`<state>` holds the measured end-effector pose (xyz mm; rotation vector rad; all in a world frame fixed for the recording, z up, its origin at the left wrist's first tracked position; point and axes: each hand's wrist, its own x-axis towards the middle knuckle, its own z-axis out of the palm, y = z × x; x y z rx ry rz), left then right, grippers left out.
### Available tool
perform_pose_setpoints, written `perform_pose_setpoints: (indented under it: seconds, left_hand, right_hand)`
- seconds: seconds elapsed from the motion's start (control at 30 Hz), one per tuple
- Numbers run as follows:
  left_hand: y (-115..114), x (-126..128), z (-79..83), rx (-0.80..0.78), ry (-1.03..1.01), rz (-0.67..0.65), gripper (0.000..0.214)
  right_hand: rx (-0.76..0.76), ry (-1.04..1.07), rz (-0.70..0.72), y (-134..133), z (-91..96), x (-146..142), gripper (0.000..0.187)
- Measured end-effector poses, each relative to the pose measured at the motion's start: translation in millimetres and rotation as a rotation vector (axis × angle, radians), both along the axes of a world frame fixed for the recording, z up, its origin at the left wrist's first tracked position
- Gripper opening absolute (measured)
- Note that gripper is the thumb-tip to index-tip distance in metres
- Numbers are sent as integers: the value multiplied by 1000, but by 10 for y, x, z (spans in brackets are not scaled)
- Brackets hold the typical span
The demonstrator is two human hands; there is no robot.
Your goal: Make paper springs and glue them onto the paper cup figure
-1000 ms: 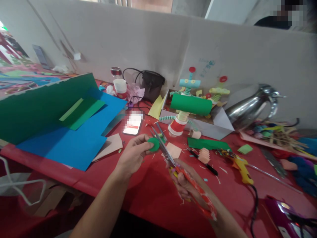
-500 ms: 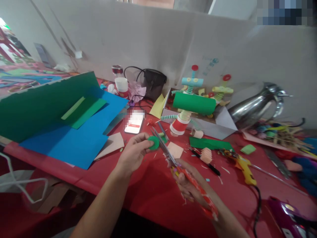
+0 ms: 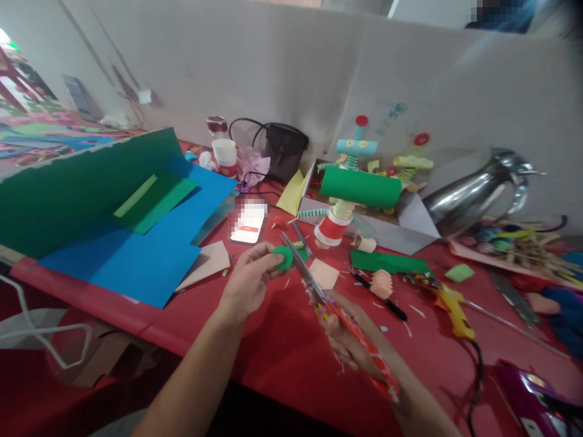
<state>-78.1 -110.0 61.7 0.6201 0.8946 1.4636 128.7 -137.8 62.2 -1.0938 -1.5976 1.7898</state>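
Between the thumb and fingers of my left hand (image 3: 248,276) is a small rounded piece of green paper (image 3: 284,259). My right hand (image 3: 344,331) grips a pair of scissors (image 3: 310,278) with red handles wrapped along my palm and wrist. The blades point up and left, their tips beside the right edge of the green piece; whether they touch it I cannot tell. Under the blades lies a square of pale pink paper (image 3: 323,274). A lit phone (image 3: 248,223) lies just beyond my left hand.
Blue card sheets (image 3: 132,267) cover the left side. Behind my hands stands a paper figure with a green tube body (image 3: 359,187) on a red cup, before a box. A yellow glue gun (image 3: 456,312), a black pen (image 3: 394,309) and a metal jug (image 3: 469,188) are at right.
The camera view has shifted slightly. Both hands keep nearly the same pose, with the green piece turned a little against the scissor blades.
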Motion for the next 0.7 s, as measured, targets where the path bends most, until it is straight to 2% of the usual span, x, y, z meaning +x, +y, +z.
perform_pose_setpoints:
  seconds: [0.2, 0.33, 0.7]
  left_hand:
    - [7, 43, -11, -13, -36, 70, 16]
    - [5, 41, -35, -1, -38, 78, 16]
    - [16, 33, -48, -4, -54, 94, 15]
  right_hand:
    - [-6, -20, -33, -34, 22, -15, 65]
    - [-18, -14, 28, -10, 77, -13, 68]
    - [-132, 1, -38, -59, 104, -56, 63]
